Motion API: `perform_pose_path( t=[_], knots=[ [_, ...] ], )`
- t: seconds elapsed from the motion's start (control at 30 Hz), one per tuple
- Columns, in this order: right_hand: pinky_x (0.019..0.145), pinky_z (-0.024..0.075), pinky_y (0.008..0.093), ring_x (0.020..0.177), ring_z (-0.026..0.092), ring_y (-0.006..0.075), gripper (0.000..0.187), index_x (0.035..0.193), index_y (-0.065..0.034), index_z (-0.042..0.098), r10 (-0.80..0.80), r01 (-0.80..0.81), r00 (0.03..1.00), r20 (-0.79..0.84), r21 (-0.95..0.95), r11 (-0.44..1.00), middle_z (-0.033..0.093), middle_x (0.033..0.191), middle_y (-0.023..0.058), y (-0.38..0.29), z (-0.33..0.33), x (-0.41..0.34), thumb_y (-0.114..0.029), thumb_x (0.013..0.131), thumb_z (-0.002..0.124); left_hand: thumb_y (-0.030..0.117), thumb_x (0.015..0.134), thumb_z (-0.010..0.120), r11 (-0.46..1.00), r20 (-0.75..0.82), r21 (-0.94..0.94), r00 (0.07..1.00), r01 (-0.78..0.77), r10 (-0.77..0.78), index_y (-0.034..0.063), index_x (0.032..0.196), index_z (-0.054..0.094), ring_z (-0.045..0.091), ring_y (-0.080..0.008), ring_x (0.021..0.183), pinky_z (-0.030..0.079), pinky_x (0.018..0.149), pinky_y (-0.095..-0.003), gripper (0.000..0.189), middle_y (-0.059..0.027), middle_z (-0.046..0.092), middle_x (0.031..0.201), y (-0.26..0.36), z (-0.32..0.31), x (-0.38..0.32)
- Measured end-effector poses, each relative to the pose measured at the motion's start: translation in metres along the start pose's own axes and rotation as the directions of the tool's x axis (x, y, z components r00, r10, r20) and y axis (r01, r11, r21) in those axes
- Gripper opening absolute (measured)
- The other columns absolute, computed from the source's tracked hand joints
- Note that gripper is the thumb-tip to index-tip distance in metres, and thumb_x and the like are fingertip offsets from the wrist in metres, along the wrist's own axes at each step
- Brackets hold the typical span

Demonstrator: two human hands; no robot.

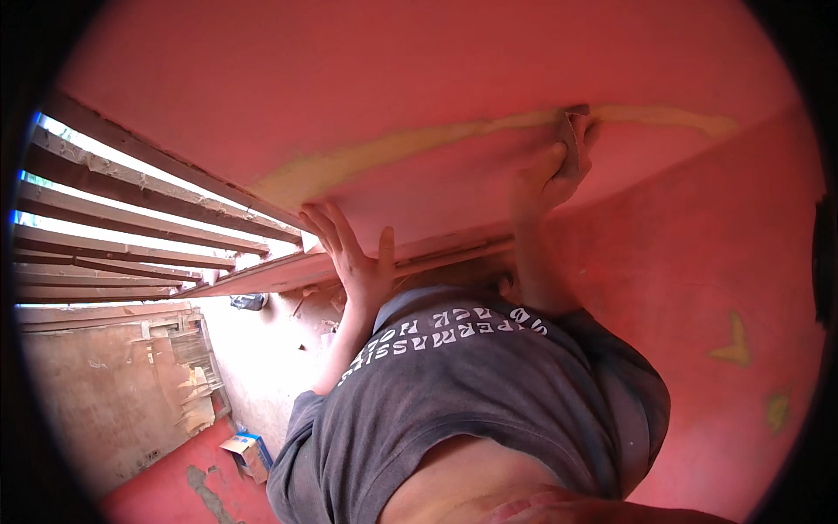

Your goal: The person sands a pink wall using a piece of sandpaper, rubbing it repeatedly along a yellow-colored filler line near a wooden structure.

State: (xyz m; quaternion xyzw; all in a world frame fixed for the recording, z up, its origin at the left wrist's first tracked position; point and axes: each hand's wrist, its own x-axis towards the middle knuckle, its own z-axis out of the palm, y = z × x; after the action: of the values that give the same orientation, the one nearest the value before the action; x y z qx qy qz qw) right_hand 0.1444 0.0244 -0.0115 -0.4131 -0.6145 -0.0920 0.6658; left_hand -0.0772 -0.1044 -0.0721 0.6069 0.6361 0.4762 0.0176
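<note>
A red painted wall (419, 72) fills the space before me, crossed by a long yellowish patched strip (366, 154). My right hand (556, 170) is closed around a folded piece of sandpaper (576, 141), which lies against the strip towards its right part. My left hand (353, 252) has its fingers spread and holds nothing. Its fingertips are at the wall's lower edge, just below the wide left end of the strip, near the slatted opening. Whether the palm touches the wall cannot be told.
Wooden slats (150, 203) cross a bright opening at left. Below them stands a worn wooden panel (111, 393) with splintered edges. A cardboard box (251, 455) and a dark plastic bag (249, 301) lie lower left. Another red wall (681, 275) with small yellowish patches adjoins at right.
</note>
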Motion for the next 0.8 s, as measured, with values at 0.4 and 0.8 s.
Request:
perform_pose_path(
  t=[0.4, 0.8],
  knots=[
    [0.122, 0.0175, 0.0548, 0.148, 0.034, 0.0450, 0.037, 0.129, 0.0012, 0.067, -0.108, 0.096, 0.987, 0.118, 0.098, 0.990, 0.065, 0.133, 0.0195, -0.011, 0.013, -0.034, -0.021, 0.106, 0.049, 0.031, 0.095, 0.070, 1.000, 0.069, 0.015, 0.998, 0.006, -0.007, 0.0066, 0.164, 0.011, -0.006, -0.0522, 0.153, 0.012, 0.119, -0.0664, 0.094, -0.0311, -0.008, 0.166, 0.001, 0.002, -0.009],
    [0.121, 0.0120, 0.0597, 0.145, 0.041, 0.0422, 0.027, 0.111, -0.0044, 0.074, -0.064, 0.048, 0.969, 0.240, 0.069, 0.996, 0.072, 0.125, 0.0124, -0.012, -0.001, -0.021, -0.010, 0.101, 0.049, 0.036, 0.096, 0.067, 0.999, 0.085, 0.041, 0.996, -0.005, 0.002, 0.0018, 0.162, 0.016, -0.001, -0.0530, 0.153, 0.012, 0.120, -0.0641, 0.090, -0.0339, 0.000, 0.166, -0.008, -0.002, -0.011]
  ],
)
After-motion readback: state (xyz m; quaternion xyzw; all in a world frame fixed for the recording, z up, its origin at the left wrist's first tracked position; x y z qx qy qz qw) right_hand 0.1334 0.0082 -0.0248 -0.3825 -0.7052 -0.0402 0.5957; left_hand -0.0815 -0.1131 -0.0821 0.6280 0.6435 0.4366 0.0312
